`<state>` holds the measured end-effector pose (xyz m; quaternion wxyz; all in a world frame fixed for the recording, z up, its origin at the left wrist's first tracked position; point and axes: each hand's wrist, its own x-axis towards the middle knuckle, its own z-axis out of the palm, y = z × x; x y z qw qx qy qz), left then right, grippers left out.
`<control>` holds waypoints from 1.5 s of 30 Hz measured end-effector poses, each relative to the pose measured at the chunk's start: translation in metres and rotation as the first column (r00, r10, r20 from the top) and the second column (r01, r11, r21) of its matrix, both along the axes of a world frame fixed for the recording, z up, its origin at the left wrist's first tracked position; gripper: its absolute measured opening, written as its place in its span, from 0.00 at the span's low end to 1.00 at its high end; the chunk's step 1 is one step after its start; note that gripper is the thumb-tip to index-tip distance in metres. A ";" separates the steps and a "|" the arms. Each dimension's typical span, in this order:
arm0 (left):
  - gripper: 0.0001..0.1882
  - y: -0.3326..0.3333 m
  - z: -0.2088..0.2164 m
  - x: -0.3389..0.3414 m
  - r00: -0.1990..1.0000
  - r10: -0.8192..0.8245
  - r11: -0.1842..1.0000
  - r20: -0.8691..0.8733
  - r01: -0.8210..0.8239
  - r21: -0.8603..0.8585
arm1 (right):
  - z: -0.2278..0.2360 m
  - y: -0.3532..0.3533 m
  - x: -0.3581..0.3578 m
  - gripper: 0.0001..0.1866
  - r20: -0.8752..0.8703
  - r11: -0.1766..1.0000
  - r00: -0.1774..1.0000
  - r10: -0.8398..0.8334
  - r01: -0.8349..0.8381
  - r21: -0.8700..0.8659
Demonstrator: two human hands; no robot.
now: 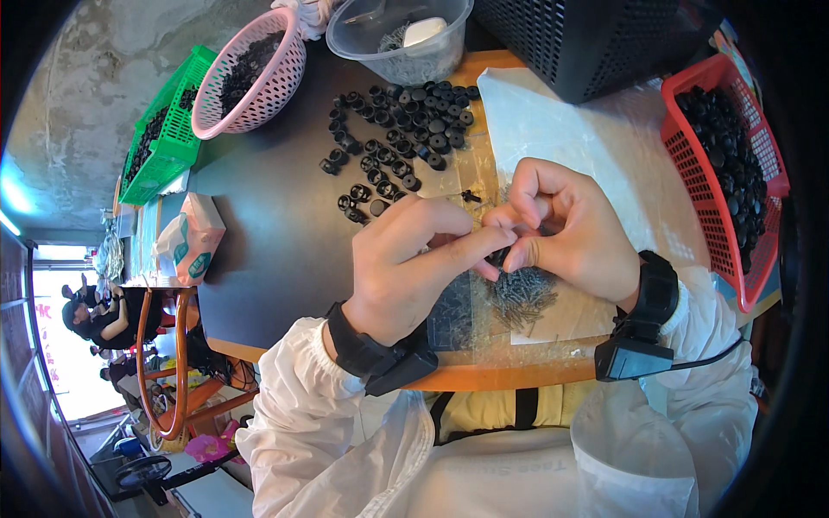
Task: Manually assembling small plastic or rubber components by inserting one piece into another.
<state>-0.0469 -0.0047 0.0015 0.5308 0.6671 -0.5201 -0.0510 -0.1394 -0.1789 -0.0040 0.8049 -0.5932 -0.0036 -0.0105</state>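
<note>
My left hand (401,263) and my right hand (574,229) meet above the near edge of the table, fingertips closed together. Between them is a small black plastic part (498,256), mostly hidden by the fingers. Right under my fingers lies a heap of thin grey metal pins (525,298). Just beyond my left fingers is a small loose black piece (470,197). Farther off, many round black plastic caps (414,129) are spread over the table, some hollow side up.
A red basket of black parts (669,129) stands at the right. At the far side are a pink basket (295,78), a green basket (186,142), a clear tub (406,65) and a dark crate (561,43). A tissue pack (190,237) sits left. Other people (108,319) are in the background.
</note>
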 end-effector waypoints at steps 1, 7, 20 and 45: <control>0.08 0.002 -0.003 0.001 0.997 0.012 0.998 -0.071 -0.008 0.056 | -0.002 0.002 -0.001 0.18 0.031 0.999 0.999 -0.042 0.042 -0.001; 0.16 -0.005 -0.004 -0.002 0.997 0.007 1.000 -0.081 -0.009 -0.019 | 0.001 -0.001 -0.003 0.19 0.015 1.000 1.000 -0.024 0.024 -0.010; 0.10 0.004 0.004 0.031 0.963 0.000 0.999 0.270 -0.010 0.036 | 0.073 -0.079 -0.069 0.16 0.668 -0.356 0.504 -0.547 0.582 -0.731; 0.09 0.012 0.000 0.060 0.903 -0.246 0.956 0.352 0.165 0.243 | 0.014 -0.012 0.063 0.09 0.412 -0.010 0.909 0.063 0.414 -0.910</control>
